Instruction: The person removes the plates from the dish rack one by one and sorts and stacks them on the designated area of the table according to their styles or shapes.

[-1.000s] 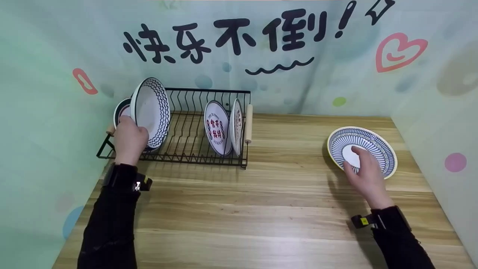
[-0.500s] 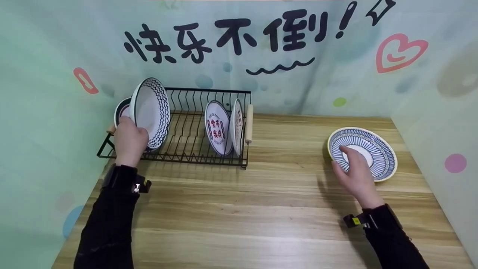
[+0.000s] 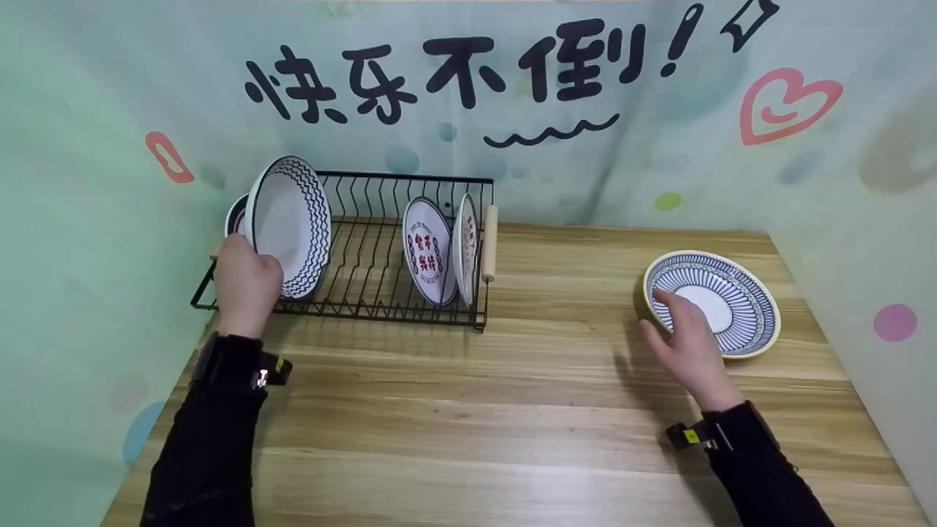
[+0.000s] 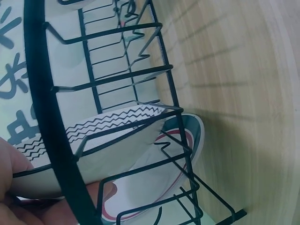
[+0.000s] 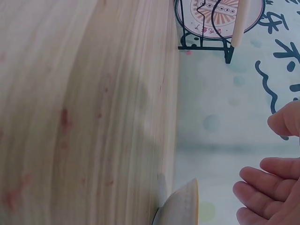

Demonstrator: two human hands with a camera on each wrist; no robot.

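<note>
My left hand [image 3: 247, 285] grips the rim of a deep white bowl [image 3: 289, 219] with a black zigzag band, which stands on edge at the left end of the black wire dish rack [image 3: 410, 176]. The left wrist view shows the thumb on the inner side of that bowl [image 4: 117, 161] and fingers behind it. Right behind it is a dark-rimmed plate [image 4: 194, 133] with a red ring, mostly hidden. My right hand [image 3: 688, 355] is held with fingers spread and nothing in them, overlapping the left edge of a blue-striped bowl [image 3: 747, 322] on the table.
Two white plates with red print, a nearer one [image 3: 424, 252] and one at the end [image 3: 463, 249], stand in the rack's right side. A wooden handle [image 3: 490, 245] closes that end. Printed cloth walls [image 3: 556, 183] enclose the wooden table [image 3: 512, 410].
The left hand has shifted slightly left and toward me, and the zigzag bowl leans further left. The right hand has drifted left from over the blue-striped bowl's middle.
</note>
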